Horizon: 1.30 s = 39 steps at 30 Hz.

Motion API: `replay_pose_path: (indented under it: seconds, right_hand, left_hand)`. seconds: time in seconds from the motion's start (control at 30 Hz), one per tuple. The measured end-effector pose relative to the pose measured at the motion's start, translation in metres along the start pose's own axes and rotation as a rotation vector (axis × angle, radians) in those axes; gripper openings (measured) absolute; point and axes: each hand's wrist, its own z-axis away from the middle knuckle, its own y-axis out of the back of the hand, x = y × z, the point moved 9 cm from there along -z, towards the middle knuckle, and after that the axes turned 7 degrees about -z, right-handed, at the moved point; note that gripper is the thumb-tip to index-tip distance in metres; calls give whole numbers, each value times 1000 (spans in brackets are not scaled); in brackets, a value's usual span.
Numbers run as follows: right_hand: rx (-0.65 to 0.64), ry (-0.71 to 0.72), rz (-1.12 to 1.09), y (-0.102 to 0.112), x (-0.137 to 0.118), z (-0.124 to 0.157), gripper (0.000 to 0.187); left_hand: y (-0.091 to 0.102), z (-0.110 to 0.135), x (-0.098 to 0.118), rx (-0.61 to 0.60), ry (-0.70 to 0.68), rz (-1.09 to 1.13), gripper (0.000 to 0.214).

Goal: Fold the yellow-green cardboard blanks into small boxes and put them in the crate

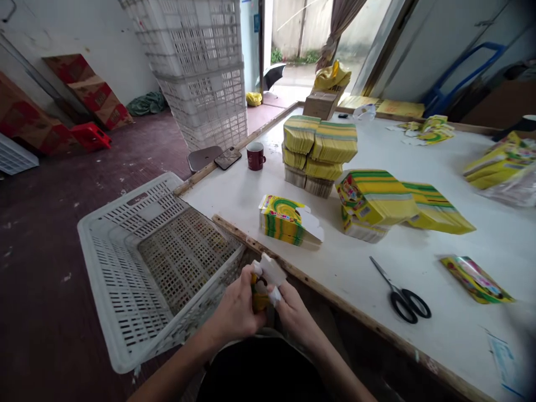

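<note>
Both of my hands meet low in front of me, just off the table's near edge. My left hand (237,310) is closed around a small yellow carton (260,298), most of which it hides. My right hand (293,312), with white tape on its fingertips, pinches the carton's white flap (273,270) from the other side. On the white table (419,268) close by lies a short stack of flat yellow-green cartons (282,219). To my left stands an empty white plastic crate (154,262).
Taller piles of flat cartons (320,153) and fanned bundles (402,204) fill the table's middle. Black scissors (400,293), a foil packet (475,279), a red mug (255,156) and a phone (227,157) also lie there. Stacked white crates (201,67) stand behind.
</note>
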Motion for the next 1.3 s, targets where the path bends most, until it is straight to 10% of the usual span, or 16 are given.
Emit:
replay_pose_path:
  seconds: [0.13, 0.27, 0.5, 0.73, 0.93, 1.3]
  right_hand:
    - [-77, 189, 221, -6, -1, -2, 51]
    - [119, 282, 327, 16, 3, -12, 47]
    - [-116, 282, 581, 14, 5, -20, 36]
    - [-285, 246, 491, 18, -15, -25, 23]
    - [-74, 181, 402, 25, -6, -27, 37]
    - [-93, 114, 157, 13, -6, -23, 61]
  left_hand:
    - [0, -7, -6, 84, -66, -13, 74]
    - [19, -8, -20, 238, 73, -184, 67]
    - [37, -14, -19, 65, 47, -145, 51]
    - [43, -24, -22, -45, 90, -44, 69]
    - [45, -22, -15, 79, 55, -133, 66]
    - [45, -13, -12, 193, 32, -113, 72]
